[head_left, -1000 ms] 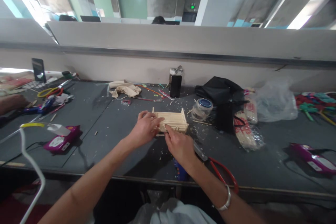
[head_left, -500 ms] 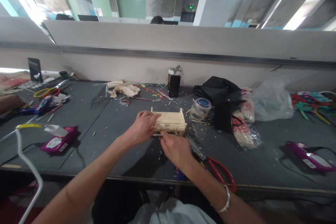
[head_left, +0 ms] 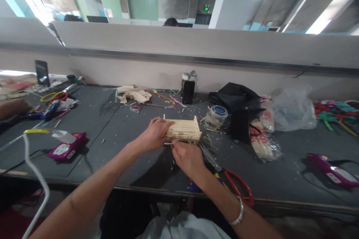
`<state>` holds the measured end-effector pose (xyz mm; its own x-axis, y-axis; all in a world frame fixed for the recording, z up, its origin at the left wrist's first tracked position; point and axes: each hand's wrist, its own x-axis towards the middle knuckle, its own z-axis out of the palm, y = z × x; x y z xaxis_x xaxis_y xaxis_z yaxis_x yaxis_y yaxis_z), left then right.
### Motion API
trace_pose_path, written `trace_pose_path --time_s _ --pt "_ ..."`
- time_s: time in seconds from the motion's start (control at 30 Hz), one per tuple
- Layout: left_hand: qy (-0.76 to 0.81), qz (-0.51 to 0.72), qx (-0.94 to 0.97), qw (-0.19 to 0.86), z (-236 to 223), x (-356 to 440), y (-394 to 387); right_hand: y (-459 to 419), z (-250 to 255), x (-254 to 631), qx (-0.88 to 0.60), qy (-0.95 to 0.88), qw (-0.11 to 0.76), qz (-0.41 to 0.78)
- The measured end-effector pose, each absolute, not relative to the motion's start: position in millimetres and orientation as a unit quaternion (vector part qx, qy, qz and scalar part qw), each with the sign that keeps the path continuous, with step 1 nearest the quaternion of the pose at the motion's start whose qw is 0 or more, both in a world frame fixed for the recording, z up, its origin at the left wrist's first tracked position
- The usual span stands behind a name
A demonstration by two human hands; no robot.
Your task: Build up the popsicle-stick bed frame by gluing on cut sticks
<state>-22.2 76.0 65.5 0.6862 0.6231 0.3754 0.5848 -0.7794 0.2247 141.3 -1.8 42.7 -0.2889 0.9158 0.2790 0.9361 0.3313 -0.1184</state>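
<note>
A small box-like model made of pale wooden sticks (head_left: 185, 129), with short posts at its corners, sits in front of me near the table's front edge. My left hand (head_left: 156, 133) is closed on its left end, fingers over the top. Low at its front left corner, my right hand (head_left: 187, 155) pinches with thumb and forefinger; the exact spot is partly hidden by the fingers. Beside my right wrist lie red-handled scissors (head_left: 238, 185), blades toward the model. A blue tool (head_left: 193, 186) shows partly under my right forearm.
A clear jar with a blue lid (head_left: 216, 117), a black bag (head_left: 238, 97) and bagged sticks (head_left: 262, 140) stand right. A phone (head_left: 188, 92) leans at the back. Purple power strips (head_left: 68, 146) lie at both sides. Another person's hand (head_left: 12, 109) is at far left. Scraps litter the table.
The whole view has shifted slightly, so things appear a little further right. Both hands keep their places on the stick model, with no clear movement against it.
</note>
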Motion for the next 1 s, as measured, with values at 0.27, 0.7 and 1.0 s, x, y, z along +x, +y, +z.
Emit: trace_pose_path --time_s 0.27,0.7,1.0 --pt "0.301 0.236 0.921 0.079 65 -25 81 1 38 143 -0.57 -0.802 0.175 -0.047" --pt "0.271 0.285 0.911 0.123 60 -29 79 10 66 152 -0.559 -0.77 0.258 -0.169" --pt "0.276 0.292 0.905 0.14 62 -28 78 53 91 156 -0.557 -0.823 0.106 -0.042"
